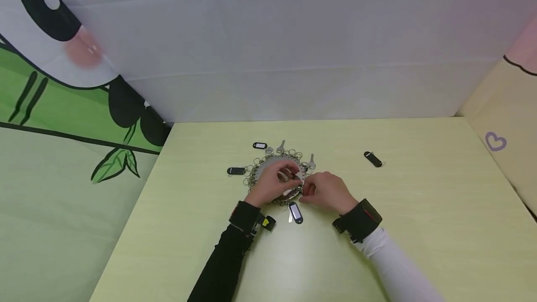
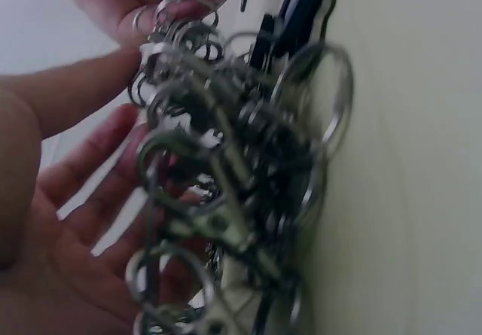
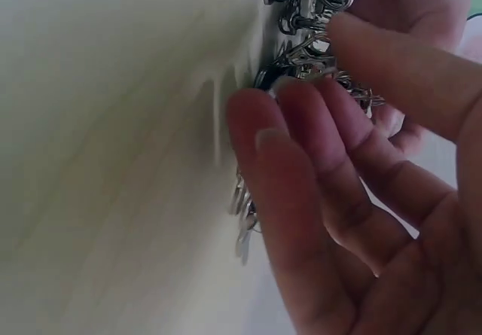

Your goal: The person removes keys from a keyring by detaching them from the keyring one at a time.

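Note:
A grey round disc lies on the table, its rim crowded with metal rings and clasps. Over its middle is the left hand, thumb and fingers apart. The left thumb reaches the rings; the fingers behind them are loosely bent. At the disc's right rim, the right hand has bent fingers beside the metal clasps. Whether they pinch one is hidden. Just below the disc sit a black key tag and a key, close to the right fingertips.
Around the rim are another black tag at left, a tag with a white label above, and keys at the top and right. A separate black tag lies farther right on the pale table.

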Action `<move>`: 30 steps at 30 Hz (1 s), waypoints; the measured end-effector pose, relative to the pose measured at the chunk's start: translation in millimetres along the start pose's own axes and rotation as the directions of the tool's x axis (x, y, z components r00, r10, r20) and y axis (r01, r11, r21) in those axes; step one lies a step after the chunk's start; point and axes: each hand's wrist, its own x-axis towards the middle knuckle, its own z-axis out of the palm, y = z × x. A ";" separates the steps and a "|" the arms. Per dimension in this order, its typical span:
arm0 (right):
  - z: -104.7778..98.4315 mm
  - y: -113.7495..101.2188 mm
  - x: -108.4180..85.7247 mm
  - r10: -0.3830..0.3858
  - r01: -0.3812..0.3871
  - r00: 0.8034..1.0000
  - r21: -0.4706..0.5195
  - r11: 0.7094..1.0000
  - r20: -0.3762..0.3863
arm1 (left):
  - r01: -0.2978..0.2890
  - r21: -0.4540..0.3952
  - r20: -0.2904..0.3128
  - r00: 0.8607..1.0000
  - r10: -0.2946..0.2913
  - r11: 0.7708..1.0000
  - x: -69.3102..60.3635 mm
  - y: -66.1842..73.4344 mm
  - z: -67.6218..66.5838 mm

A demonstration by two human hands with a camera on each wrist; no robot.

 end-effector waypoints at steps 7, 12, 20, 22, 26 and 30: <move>0.5 9.6 -2.2 0.103 -0.103 0.994 0.002 0.995 -0.031 | 0.052 0.162 0.132 0.988 -0.074 0.985 -9.8 7.1 -8.7; 1.3 7.5 -4.1 0.117 -0.118 0.993 0.022 0.993 0.024 | 0.009 0.201 0.172 0.984 -0.044 0.980 -12.9 7.3 -9.4; 28.6 -15.9 -7.6 0.084 -0.084 0.996 0.025 0.996 0.007 | -0.048 0.002 0.129 0.990 0.048 0.999 -16.8 -0.3 -12.8; 36.6 -24.3 -9.4 0.115 -0.115 0.993 0.002 0.993 -0.004 | -0.056 -0.018 0.101 0.993 0.057 0.998 -17.6 0.6 -14.3; 49.1 -35.4 -12.8 0.126 -0.127 0.992 -0.065 0.990 -0.018 | -0.073 -0.045 0.076 0.994 0.077 0.996 -18.6 0.4 -15.6; 53.1 -34.9 -14.2 0.061 -0.061 0.998 -0.077 0.995 -0.012 | -0.089 -0.073 0.073 0.993 0.095 0.993 -21.6 -1.1 -16.2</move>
